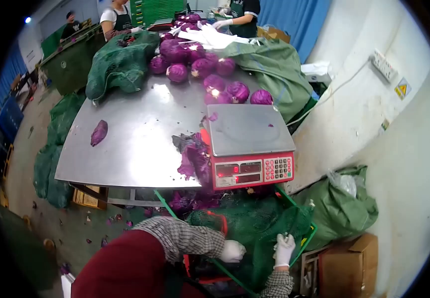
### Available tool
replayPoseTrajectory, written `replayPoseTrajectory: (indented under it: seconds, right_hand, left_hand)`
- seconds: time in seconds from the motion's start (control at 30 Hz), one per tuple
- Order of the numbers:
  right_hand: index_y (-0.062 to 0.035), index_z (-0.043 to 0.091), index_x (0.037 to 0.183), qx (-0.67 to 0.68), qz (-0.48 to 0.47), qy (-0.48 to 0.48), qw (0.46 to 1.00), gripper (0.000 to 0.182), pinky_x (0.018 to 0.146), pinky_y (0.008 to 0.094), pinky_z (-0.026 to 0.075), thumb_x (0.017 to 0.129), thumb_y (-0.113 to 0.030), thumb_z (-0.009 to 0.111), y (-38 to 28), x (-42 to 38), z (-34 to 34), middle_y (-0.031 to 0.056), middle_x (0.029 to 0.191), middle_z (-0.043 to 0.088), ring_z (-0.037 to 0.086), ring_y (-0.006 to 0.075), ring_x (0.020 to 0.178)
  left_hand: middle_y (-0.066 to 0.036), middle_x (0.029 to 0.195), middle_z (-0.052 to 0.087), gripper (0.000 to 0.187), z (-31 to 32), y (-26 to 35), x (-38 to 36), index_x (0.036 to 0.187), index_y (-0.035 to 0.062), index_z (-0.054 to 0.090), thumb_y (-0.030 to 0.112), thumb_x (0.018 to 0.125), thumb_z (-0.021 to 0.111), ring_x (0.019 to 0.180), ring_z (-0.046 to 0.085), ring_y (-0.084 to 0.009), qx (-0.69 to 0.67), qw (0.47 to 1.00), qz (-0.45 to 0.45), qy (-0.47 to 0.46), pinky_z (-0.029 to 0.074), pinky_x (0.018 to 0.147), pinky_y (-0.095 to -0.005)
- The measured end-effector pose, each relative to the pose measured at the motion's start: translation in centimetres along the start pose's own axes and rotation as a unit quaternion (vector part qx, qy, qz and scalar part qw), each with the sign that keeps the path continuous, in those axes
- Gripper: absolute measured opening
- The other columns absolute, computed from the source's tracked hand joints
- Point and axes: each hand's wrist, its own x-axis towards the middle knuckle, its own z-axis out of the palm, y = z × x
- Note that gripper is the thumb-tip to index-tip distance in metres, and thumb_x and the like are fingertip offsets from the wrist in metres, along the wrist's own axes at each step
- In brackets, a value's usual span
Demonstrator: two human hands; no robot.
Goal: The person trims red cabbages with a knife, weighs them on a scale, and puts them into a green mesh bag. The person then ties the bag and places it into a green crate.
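Observation:
Both my hands wear white gloves and are low in front of me, at a green mesh bag point(257, 218) lying in a green crate point(167, 203). My left hand point(232, 252) is curled closed at the bag's near side, its fingertips mostly hidden. To its right, my right hand point(284, 248) pinches the mesh near the crate's right rim. Just beyond the crate, a red and silver weighing scale point(252, 129) stands at the table's edge, its display lit with 0. Loose purple cabbage leaves point(195, 156) lie against its left side.
The metal table point(135, 134) holds purple cabbages point(176, 73), a stuffed green net sack point(120, 64) and a single leaf point(99, 133). A green sack point(346, 206) and a cardboard box point(349, 265) stand at right by the wall. Several people are at the back.

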Motion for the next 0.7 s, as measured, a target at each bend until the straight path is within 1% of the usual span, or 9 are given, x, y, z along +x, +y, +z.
replayPoseTrajectory:
  seconds: [0.03, 0.1, 0.17, 0.23, 0.3, 0.37, 0.5, 0.63, 0.7]
  right_hand:
    - [-0.0043, 0.051, 0.087, 0.009, -0.038, 0.018, 0.999, 0.012, 0.042, 0.0236, 0.035, 0.086, -0.01, 0.062, -1.7, -0.5, -1.3, -0.001, 0.063, 0.047, 0.041, 0.0093, 0.043]
    - [-0.0018, 0.054, 0.09, -0.092, -0.175, 0.055, 0.979, 0.01, 0.054, 0.0229, 0.036, 0.087, -0.008, 0.061, -5.9, -1.7, -4.7, -0.0017, 0.069, 0.048, 0.044, 0.0069, 0.059]
    - [-0.0016, 0.057, 0.101, 0.057, -0.19, 0.071, 0.978, 0.017, 0.055, 0.0226, 0.038, 0.088, -0.011, 0.061, -11.2, -3.8, -6.0, -0.0019, 0.079, 0.048, 0.043, 0.0077, 0.06]
    - [-0.0014, 0.053, 0.121, 0.166, -0.09, 0.081, 0.979, 0.035, 0.044, 0.0205, 0.04, 0.09, -0.014, 0.061, -16.3, -7.8, -6.2, 0.0003, 0.085, 0.053, 0.047, 0.0076, 0.052]
    - [0.0002, 0.058, 0.119, 0.139, -0.182, 0.05, 0.972, 0.029, 0.072, 0.0232, 0.048, 0.091, -0.009, 0.06, -18.7, -8.2, -8.1, 0.0018, 0.094, 0.059, 0.056, 0.0105, 0.076]
    - [-0.0001, 0.061, 0.117, 0.096, -0.224, 0.127, 0.961, 0.026, 0.081, 0.0251, 0.047, 0.092, -0.008, 0.059, -22.0, -10.1, -10.3, 0.0033, 0.098, 0.062, 0.058, 0.0124, 0.087]
    - [-0.0012, 0.062, 0.108, 0.209, -0.296, 0.133, 0.923, 0.018, 0.064, 0.0219, 0.047, 0.093, -0.011, 0.058, -26.7, -13.9, -12.4, 0.0045, 0.096, 0.063, 0.058, 0.011, 0.075]
    - [-0.0051, 0.062, 0.102, -0.117, -0.233, 0.183, 0.948, 0.017, 0.054, 0.0186, 0.042, 0.093, -0.02, 0.062, -26.7, -12.4, -14.2, -0.0012, 0.084, 0.059, 0.051, 0.0043, 0.064]
    - [-0.0053, 0.061, 0.101, 0.171, -0.325, 0.148, 0.919, 0.018, 0.055, 0.0195, 0.043, 0.094, -0.022, 0.061, -29.2, -14.1, -14.6, 0.0003, 0.081, 0.058, 0.052, 0.0052, 0.065]
  left_hand:
    - [-0.016, 0.11, 0.059, 0.025, -6.2, 3.1, 0.3, 0.092, 0.0031, 0.061, 0.028, 0.09, 0.058, 0.11, 0.057, -0.0356, -0.018, 0.994, -0.025, -0.105, 0.05, 0.088, -0.0416]
    - [-0.016, 0.106, 0.061, 0.029, -11.1, 5.6, -1.5, 0.1, 0.0031, 0.062, 0.029, 0.088, 0.061, 0.103, 0.058, -0.0332, -0.004, 0.949, 0.069, 0.307, 0.05, 0.085, -0.0434]
    - [-0.014, 0.097, 0.064, 0.038, -14.4, 6.2, -2.3, 0.111, 0.0047, 0.062, 0.03, 0.083, 0.064, 0.094, 0.06, -0.0324, 0.08, 0.918, -0.082, 0.379, 0.049, 0.082, -0.0465]
    - [-0.011, 0.086, 0.066, 0.031, -10.0, 1.9, -3.1, 0.101, 0.0073, 0.066, 0.029, 0.079, 0.066, 0.087, 0.062, -0.0329, 0.072, 0.952, -0.257, 0.149, 0.05, 0.078, -0.0469]
    - [-0.01, 0.079, 0.066, 0.022, -9.1, -1.3, -2.7, 0.088, 0.0082, 0.068, 0.028, 0.079, 0.066, 0.081, 0.063, -0.0328, 0.127, 0.964, -0.234, 0.017, 0.051, 0.075, -0.045]
    - [-0.011, 0.077, 0.065, 0.018, -11.4, -1.0, -2.0, 0.077, 0.0063, 0.065, 0.024, 0.082, 0.064, 0.079, 0.063, -0.0317, 0.044, 0.956, -0.252, 0.147, 0.051, 0.072, -0.0435]
    - [-0.012, 0.081, 0.063, 0.011, -22.9, 3.6, 0.2, 0.083, 0.0032, 0.064, 0.014, 0.087, 0.061, 0.078, 0.061, -0.0314, -0.082, 0.902, -0.085, 0.415, 0.051, 0.073, -0.0383]
    - [-0.011, 0.09, 0.064, 0.011, -33.6, 7.3, 5.0, 0.096, 0.0016, 0.063, 0.007, 0.087, 0.061, 0.085, 0.062, -0.0215, -0.183, 0.851, -0.003, 0.492, 0.049, 0.08, -0.0318]
    - [-0.01, 0.092, 0.065, 0.012, -39.1, 10.0, 5.9, 0.097, 0.0009, 0.065, 0.005, 0.086, 0.06, 0.087, 0.062, -0.0198, -0.155, 0.821, 0.075, 0.544, 0.049, 0.081, -0.0315]
